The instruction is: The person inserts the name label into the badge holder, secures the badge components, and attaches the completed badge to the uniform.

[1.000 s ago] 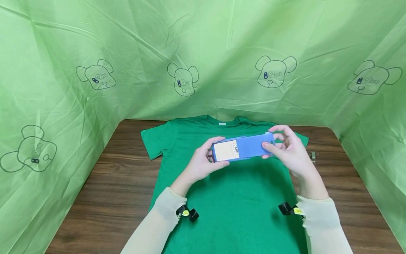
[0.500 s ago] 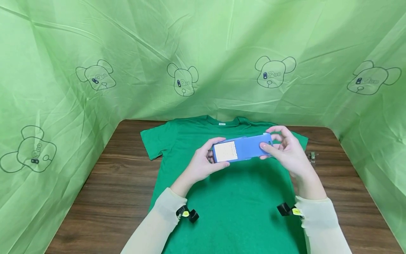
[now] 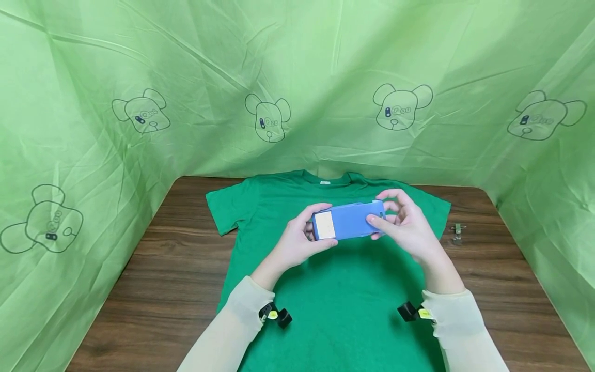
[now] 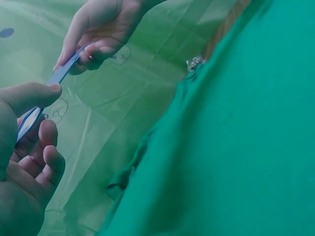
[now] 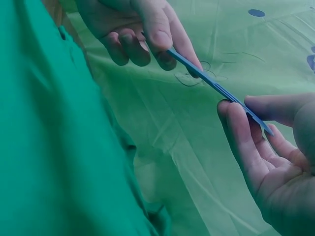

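Note:
Above the shirt, both hands hold a blue card holder roughly level, made of two parts that overlap lengthwise. My left hand grips its left end by the long edges, thumb along the lower one. A white card shows as a strip at that end; the blue sliding part hides the rest. At the slotted right end, my right hand pinches the sliding part, thumb on the face and fingers behind. Seen edge-on in the right wrist view, the card holder looks thin, its layers stacked.
A green T-shirt lies spread on the brown wooden table, collar away from me. Right of the shirt rests a small metal clip with a clear strap. Green fabric walls with printed bear heads enclose the back and sides.
My right hand has moved left, sliding the blue part over the white card. Less of the card shows, its printed word is covered, and the holder is shorter. My left hand has barely moved.

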The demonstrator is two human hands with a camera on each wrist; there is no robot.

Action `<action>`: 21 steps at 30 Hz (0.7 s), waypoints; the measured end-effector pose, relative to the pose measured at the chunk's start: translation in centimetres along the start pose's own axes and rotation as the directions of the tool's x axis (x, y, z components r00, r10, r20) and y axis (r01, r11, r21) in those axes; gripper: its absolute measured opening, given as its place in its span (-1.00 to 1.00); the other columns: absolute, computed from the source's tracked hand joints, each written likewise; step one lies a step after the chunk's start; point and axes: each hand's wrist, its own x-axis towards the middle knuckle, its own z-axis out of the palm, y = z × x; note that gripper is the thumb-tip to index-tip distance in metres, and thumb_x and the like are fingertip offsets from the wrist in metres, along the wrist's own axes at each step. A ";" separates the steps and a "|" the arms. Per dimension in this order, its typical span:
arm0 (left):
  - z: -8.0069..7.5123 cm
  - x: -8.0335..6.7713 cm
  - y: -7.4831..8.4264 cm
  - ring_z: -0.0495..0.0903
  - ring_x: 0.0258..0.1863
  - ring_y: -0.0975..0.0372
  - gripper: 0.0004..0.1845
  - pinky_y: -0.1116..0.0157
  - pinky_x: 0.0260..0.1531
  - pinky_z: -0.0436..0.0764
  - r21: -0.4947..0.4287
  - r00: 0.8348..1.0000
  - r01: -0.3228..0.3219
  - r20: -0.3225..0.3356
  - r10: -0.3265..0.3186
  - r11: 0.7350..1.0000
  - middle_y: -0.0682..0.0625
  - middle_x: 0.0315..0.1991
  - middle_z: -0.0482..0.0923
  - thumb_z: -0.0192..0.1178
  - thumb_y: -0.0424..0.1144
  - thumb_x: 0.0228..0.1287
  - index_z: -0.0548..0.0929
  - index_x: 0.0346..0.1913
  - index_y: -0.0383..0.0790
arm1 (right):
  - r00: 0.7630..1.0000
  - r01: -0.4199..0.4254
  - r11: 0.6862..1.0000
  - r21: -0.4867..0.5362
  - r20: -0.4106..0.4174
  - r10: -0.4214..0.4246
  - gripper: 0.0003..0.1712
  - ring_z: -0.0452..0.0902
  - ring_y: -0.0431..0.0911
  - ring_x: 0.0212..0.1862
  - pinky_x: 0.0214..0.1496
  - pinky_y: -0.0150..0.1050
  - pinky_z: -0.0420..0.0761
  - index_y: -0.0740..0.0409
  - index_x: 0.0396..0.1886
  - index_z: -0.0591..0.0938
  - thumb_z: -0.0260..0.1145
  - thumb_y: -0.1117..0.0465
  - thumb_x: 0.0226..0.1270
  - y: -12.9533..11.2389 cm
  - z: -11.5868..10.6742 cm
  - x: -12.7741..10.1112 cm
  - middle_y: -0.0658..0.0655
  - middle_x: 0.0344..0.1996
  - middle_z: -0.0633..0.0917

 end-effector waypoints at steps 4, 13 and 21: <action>0.0 0.0 -0.1 0.78 -0.13 0.12 -0.19 0.23 -0.17 0.78 0.000 1.000 -0.003 0.002 0.003 1.000 -0.19 0.23 0.66 0.56 -0.33 0.35 0.44 0.60 -0.04 | 1.000 0.012 1.000 -0.026 -0.008 -0.012 -0.52 0.82 0.03 -0.25 -0.31 -0.10 0.83 0.07 0.30 0.45 0.43 0.39 0.55 0.4 0.5 0.1 0.23 -0.07 0.68; -0.1 0.0 -0.3 0.79 -0.11 0.11 -0.17 0.22 -0.16 0.80 -0.001 1.000 0.003 0.016 -0.003 1.000 -0.22 0.25 0.65 0.55 -0.32 0.36 0.40 0.62 -0.13 | 1.000 0.015 0.997 -0.076 -0.005 -0.015 -0.53 0.79 0.05 -0.27 -0.36 -0.03 0.81 0.05 0.27 0.41 0.43 0.35 0.56 0.7 1.1 0.1 0.23 -0.04 0.70; -0.2 -0.1 -0.2 0.78 -0.11 0.12 -0.17 0.23 -0.18 0.78 0.006 1.000 0.011 0.018 -0.011 1.000 -0.19 0.29 0.64 0.56 -0.32 0.36 0.43 0.61 0.02 | 0.999 0.031 0.991 -0.131 0.038 -0.026 -0.60 0.81 -0.01 -0.27 -0.32 -0.13 0.82 0.22 0.35 0.54 0.37 0.34 0.63 0.0 -0.8 -0.5 0.13 -0.07 0.82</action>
